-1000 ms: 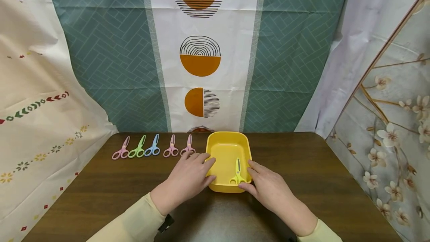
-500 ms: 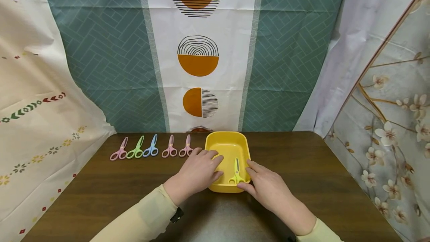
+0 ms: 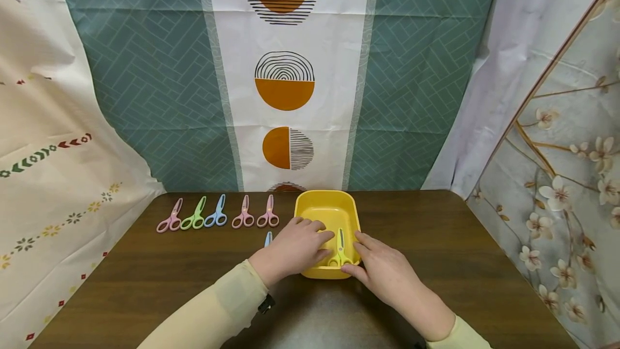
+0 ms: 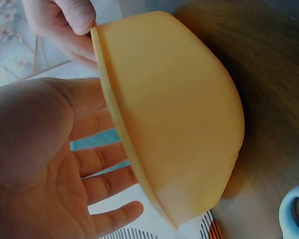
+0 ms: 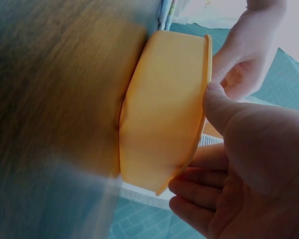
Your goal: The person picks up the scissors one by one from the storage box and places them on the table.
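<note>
A yellow rectangular plastic bin (image 3: 325, 196) stands on the table, and a pair of yellow-green scissors (image 3: 340, 252) lies in it near the front right. My right hand (image 3: 387, 265) holds the bin's front right corner, thumb at the front rim and fingers along the right side. Over the bin's left part reaches my left hand (image 3: 297, 249), its fingers extended above the interior; in the left wrist view the fingers look loosely spread behind the rim. A pair of blue scissors (image 3: 268, 238) lies left of the bin, mostly hidden by my left wrist.
Along the table's back left lie a pink pair of scissors (image 3: 170, 216), a green pair (image 3: 195, 214), a blue pair (image 3: 216, 212) and two more pink pairs, one of them (image 3: 268, 212) nearest the bin. A patterned curtain (image 3: 411, 96) hangs behind the dark wooden table (image 3: 436, 230).
My left hand has moved right, further over the bin, uncovering a pink pair of scissors and part of the blue pair at its wrist. My right hand stays at the bin's corner.
</note>
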Demonstrator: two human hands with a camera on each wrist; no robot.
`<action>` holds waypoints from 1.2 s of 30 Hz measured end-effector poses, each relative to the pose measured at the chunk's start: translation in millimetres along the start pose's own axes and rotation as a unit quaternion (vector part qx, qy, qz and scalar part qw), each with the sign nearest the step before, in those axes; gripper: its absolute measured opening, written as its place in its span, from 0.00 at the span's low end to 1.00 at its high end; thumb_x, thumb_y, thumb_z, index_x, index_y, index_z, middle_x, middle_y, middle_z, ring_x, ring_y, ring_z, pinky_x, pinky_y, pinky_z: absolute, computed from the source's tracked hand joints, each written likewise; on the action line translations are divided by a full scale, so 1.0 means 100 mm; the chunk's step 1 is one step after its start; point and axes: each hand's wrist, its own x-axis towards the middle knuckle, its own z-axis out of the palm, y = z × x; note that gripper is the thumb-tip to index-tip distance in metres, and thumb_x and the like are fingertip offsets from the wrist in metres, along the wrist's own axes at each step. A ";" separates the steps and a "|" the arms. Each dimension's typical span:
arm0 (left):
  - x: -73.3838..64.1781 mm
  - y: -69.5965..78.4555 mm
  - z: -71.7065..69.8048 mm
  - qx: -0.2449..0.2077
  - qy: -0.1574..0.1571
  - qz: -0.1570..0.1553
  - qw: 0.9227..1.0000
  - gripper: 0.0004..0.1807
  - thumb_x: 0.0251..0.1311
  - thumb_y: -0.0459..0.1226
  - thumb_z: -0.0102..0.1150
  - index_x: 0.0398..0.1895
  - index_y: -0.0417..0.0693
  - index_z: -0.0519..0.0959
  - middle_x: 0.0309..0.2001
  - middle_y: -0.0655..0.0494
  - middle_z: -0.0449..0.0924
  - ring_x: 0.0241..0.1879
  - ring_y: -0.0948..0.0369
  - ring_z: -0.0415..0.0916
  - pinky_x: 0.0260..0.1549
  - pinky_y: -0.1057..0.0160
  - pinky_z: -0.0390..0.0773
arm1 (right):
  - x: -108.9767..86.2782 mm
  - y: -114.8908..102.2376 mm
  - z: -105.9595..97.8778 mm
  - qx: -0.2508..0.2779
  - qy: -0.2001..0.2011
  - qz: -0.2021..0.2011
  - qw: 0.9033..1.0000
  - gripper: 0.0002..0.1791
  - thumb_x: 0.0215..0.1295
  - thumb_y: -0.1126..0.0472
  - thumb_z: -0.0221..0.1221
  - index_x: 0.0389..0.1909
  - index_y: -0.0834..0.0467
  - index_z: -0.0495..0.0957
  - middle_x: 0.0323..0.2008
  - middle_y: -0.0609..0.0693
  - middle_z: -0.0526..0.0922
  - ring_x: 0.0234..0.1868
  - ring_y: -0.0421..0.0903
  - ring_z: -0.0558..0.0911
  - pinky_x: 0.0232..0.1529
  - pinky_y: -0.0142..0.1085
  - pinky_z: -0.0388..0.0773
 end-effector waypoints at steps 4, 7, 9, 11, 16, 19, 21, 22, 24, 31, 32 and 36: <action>0.07 0.01 0.04 -0.010 -0.014 0.011 1.000 0.21 0.77 0.50 0.68 0.67 0.55 0.87 0.54 0.55 0.87 0.52 0.55 0.82 0.61 0.49 0.80 | -0.01 0.01 0.01 -0.006 0.007 -0.007 1.000 0.37 0.73 0.38 0.70 0.66 0.65 0.84 0.71 0.61 0.81 0.68 0.59 0.84 0.62 0.55 0.84; 0.10 0.02 0.06 -0.018 -0.028 0.010 0.999 0.21 0.78 0.50 0.68 0.68 0.57 0.87 0.52 0.56 0.87 0.48 0.56 0.80 0.59 0.51 0.81 | -0.01 0.01 0.01 -0.009 0.009 -0.011 1.000 0.36 0.73 0.38 0.70 0.65 0.65 0.85 0.70 0.61 0.82 0.68 0.59 0.84 0.61 0.55 0.84; 0.13 0.03 0.08 -0.021 -0.036 0.010 0.999 0.21 0.77 0.50 0.68 0.68 0.58 0.87 0.51 0.56 0.86 0.46 0.57 0.78 0.57 0.52 0.81 | -0.01 0.00 0.00 -0.008 0.009 -0.012 1.000 0.36 0.73 0.38 0.70 0.65 0.65 0.85 0.70 0.61 0.82 0.68 0.59 0.84 0.61 0.55 0.84; 0.15 0.04 0.09 -0.021 -0.041 0.010 0.999 0.21 0.77 0.51 0.68 0.68 0.59 0.87 0.49 0.57 0.85 0.43 0.58 0.77 0.54 0.53 0.81 | -0.01 0.00 0.00 -0.007 0.006 -0.010 1.000 0.36 0.73 0.38 0.70 0.66 0.65 0.85 0.71 0.61 0.81 0.68 0.59 0.84 0.62 0.55 0.84; 0.20 0.05 0.13 -0.017 -0.044 0.017 0.999 0.20 0.77 0.52 0.68 0.67 0.63 0.88 0.44 0.59 0.84 0.40 0.60 0.74 0.47 0.56 0.80 | 0.01 -0.01 -0.02 -0.003 -0.005 -0.001 1.000 0.37 0.74 0.37 0.69 0.68 0.64 0.84 0.72 0.60 0.81 0.69 0.59 0.83 0.62 0.56 0.84; 0.24 0.04 0.17 -0.019 -0.045 0.025 0.998 0.20 0.78 0.53 0.67 0.67 0.65 0.88 0.44 0.60 0.84 0.39 0.60 0.74 0.45 0.56 0.80 | 0.01 -0.01 -0.02 -0.001 -0.011 0.004 1.000 0.38 0.74 0.37 0.68 0.68 0.64 0.84 0.72 0.60 0.80 0.69 0.59 0.83 0.62 0.56 0.84; 0.27 0.04 0.19 -0.025 -0.050 0.029 0.998 0.20 0.78 0.53 0.66 0.68 0.67 0.87 0.45 0.61 0.85 0.40 0.60 0.75 0.46 0.56 0.80 | 0.01 -0.01 -0.01 -0.002 -0.015 0.007 1.000 0.38 0.74 0.36 0.68 0.68 0.64 0.84 0.72 0.60 0.80 0.69 0.59 0.83 0.63 0.56 0.83; 0.28 0.04 0.19 -0.027 -0.054 0.031 0.998 0.20 0.78 0.53 0.66 0.68 0.67 0.87 0.46 0.61 0.86 0.41 0.60 0.75 0.47 0.56 0.80 | 0.01 0.00 -0.01 -0.002 -0.015 0.008 1.000 0.38 0.74 0.36 0.68 0.68 0.64 0.84 0.72 0.60 0.80 0.70 0.59 0.83 0.63 0.56 0.83; 0.30 0.04 0.20 -0.037 -0.064 0.033 0.997 0.20 0.78 0.54 0.65 0.69 0.68 0.87 0.48 0.61 0.87 0.42 0.60 0.77 0.49 0.55 0.81 | 0.01 0.00 0.00 -0.004 -0.014 0.008 1.000 0.38 0.74 0.36 0.68 0.67 0.64 0.84 0.72 0.60 0.80 0.69 0.59 0.83 0.62 0.56 0.83; 0.35 0.06 0.18 -0.058 -0.102 0.031 0.993 0.20 0.79 0.55 0.64 0.68 0.69 0.87 0.52 0.63 0.88 0.47 0.60 0.79 0.54 0.52 0.81 | 0.01 0.01 0.01 -0.010 -0.009 0.001 1.000 0.38 0.74 0.35 0.67 0.68 0.64 0.84 0.72 0.60 0.81 0.69 0.58 0.83 0.62 0.55 0.84; 0.36 0.06 0.18 -0.060 -0.105 0.031 0.992 0.20 0.79 0.55 0.64 0.68 0.69 0.87 0.52 0.63 0.88 0.48 0.61 0.79 0.54 0.52 0.81 | 0.01 0.01 0.01 -0.011 -0.007 0.000 1.000 0.38 0.74 0.35 0.68 0.67 0.64 0.84 0.71 0.60 0.81 0.69 0.58 0.83 0.62 0.54 0.84; 0.38 0.06 0.21 -0.060 -0.111 0.032 0.992 0.19 0.78 0.56 0.64 0.66 0.70 0.88 0.51 0.64 0.88 0.48 0.61 0.79 0.54 0.52 0.81 | 0.00 0.01 0.01 -0.013 -0.003 -0.005 1.000 0.38 0.74 0.36 0.68 0.67 0.63 0.84 0.71 0.60 0.81 0.69 0.58 0.84 0.62 0.54 0.84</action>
